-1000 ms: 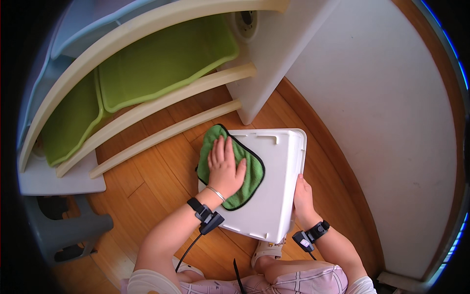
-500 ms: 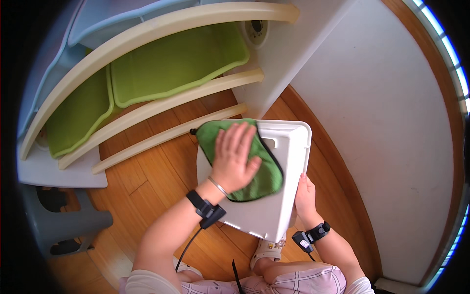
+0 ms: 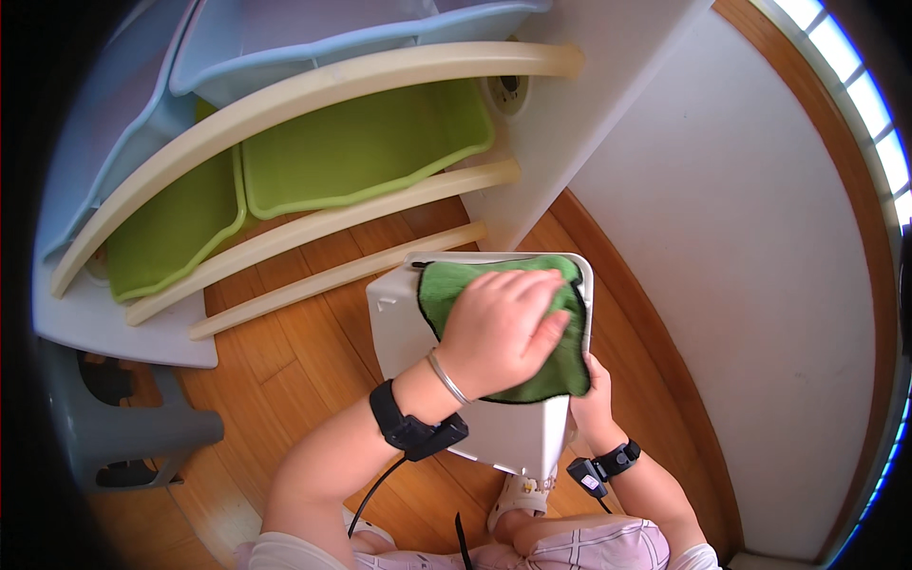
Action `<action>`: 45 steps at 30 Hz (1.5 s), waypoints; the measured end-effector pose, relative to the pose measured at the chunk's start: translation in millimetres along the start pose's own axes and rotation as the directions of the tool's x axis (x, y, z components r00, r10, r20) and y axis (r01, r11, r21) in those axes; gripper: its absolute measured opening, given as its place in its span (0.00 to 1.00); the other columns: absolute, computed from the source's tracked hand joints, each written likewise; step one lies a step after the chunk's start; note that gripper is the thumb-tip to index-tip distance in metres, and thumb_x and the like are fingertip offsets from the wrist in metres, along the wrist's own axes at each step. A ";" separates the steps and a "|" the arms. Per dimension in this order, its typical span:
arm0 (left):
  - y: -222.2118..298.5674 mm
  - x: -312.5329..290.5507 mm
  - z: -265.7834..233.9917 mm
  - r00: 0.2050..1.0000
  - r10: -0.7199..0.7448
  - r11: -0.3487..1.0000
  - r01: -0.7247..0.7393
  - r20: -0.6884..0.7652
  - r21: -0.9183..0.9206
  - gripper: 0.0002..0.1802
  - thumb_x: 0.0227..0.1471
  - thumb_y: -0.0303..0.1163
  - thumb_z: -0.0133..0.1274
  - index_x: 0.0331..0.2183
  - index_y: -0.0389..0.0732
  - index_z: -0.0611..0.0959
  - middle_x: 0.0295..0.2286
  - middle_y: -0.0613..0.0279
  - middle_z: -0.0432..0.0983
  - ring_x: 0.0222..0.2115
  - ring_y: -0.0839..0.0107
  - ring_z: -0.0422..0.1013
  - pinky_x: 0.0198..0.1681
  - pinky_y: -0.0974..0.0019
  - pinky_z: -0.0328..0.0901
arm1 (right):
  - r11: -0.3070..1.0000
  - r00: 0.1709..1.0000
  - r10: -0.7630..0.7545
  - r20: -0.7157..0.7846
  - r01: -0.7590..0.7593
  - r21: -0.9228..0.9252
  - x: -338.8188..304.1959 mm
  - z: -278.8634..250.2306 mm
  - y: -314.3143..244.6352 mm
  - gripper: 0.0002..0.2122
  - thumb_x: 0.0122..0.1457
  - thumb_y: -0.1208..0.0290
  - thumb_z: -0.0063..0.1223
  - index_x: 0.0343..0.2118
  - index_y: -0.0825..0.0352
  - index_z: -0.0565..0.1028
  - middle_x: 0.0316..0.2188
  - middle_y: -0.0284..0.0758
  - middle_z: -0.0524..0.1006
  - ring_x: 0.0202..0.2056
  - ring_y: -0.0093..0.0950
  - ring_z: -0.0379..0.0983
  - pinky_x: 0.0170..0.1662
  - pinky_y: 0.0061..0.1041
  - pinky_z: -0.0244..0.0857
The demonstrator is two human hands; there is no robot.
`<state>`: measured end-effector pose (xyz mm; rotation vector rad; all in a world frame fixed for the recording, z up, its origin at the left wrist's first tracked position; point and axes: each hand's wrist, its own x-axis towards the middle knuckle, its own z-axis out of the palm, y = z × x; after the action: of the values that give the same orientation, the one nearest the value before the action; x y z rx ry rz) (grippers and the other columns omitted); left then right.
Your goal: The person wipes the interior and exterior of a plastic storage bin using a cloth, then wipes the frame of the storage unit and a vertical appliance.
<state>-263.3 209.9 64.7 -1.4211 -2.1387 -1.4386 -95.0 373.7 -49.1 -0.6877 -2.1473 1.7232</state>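
Note:
A white plastic bin is held tilted above the wooden floor, its flat outer face turned up. My left hand lies flat on a green cloth and presses it against that face near the bin's far right corner. My right hand grips the bin's right edge from below, mostly hidden by the bin and the cloth. Black bands sit on both wrists, and a thin bracelet on the left.
A white rack with sloping rails holds green bins and pale blue bins ahead. A white wall with a wooden skirting runs on the right. A grey stool stands at the left on the wooden floor.
My left hand has slid the green cloth across the bin's face, from its left side toward the far right corner. The bin has tilted and risen closer to the camera.

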 end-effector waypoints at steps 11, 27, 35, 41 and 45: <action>-89.5 -47.0 -38.8 0.841 -0.413 0.904 0.424 0.349 0.048 0.43 0.57 0.58 0.42 0.56 0.27 0.63 0.58 0.40 0.56 0.61 0.53 0.53 0.63 0.61 0.49 | 0.976 0.978 -0.203 -0.040 0.199 -0.087 2.7 -20.8 -10.0 0.18 0.66 0.64 0.41 0.21 0.70 0.69 0.15 0.25 0.67 0.20 0.15 0.60 0.23 0.19 0.56; 12.7 -35.2 -41.5 0.746 -0.522 0.852 0.470 0.413 0.228 0.46 0.60 0.54 0.36 0.58 0.19 0.48 0.59 0.24 0.39 0.63 0.40 0.37 0.66 0.53 0.37 | 0.857 0.904 -0.417 0.091 0.425 -0.290 2.2 -15.2 -16.3 0.20 0.61 0.61 0.49 0.15 0.67 0.64 0.12 0.34 0.59 0.14 0.27 0.57 0.19 0.26 0.52; -129.0 -81.7 -31.3 0.695 -0.691 0.715 0.698 0.198 0.042 0.42 0.61 0.55 0.34 0.59 0.25 0.56 0.60 0.36 0.49 0.62 0.48 0.46 0.65 0.60 0.42 | 0.791 0.845 -0.468 0.258 0.531 -0.303 3.0 -9.9 -36.3 0.15 0.56 0.67 0.53 0.15 0.67 0.67 0.12 0.37 0.62 0.13 0.33 0.61 0.18 0.28 0.54; -151.7 -112.4 -44.1 0.381 -0.892 0.320 0.913 0.243 -0.254 0.34 0.62 0.54 0.31 0.50 0.32 0.71 0.43 0.37 0.74 0.49 0.47 0.68 0.52 0.60 0.61 | 0.617 0.684 -0.595 0.421 0.725 -0.307 6.6 -17.0 -27.2 0.13 0.47 0.67 0.59 0.13 0.62 0.67 0.11 0.35 0.66 0.12 0.33 0.64 0.17 0.29 0.57; -143.7 -125.5 -30.9 0.567 -0.821 0.513 0.785 0.071 -0.348 0.28 0.63 0.47 0.30 0.51 0.34 0.68 0.41 0.44 0.75 0.44 0.54 0.70 0.48 0.59 0.63 | 0.556 0.642 -0.593 0.486 0.763 -0.330 3.0 -6.3 -41.4 0.16 0.46 0.63 0.62 0.13 0.62 0.66 0.11 0.34 0.65 0.12 0.33 0.63 0.17 0.29 0.57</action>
<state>-321.9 100.7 -83.6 -0.2678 -2.7196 -2.2081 -101.6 373.7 -7.7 0.4005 -2.6103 0.8552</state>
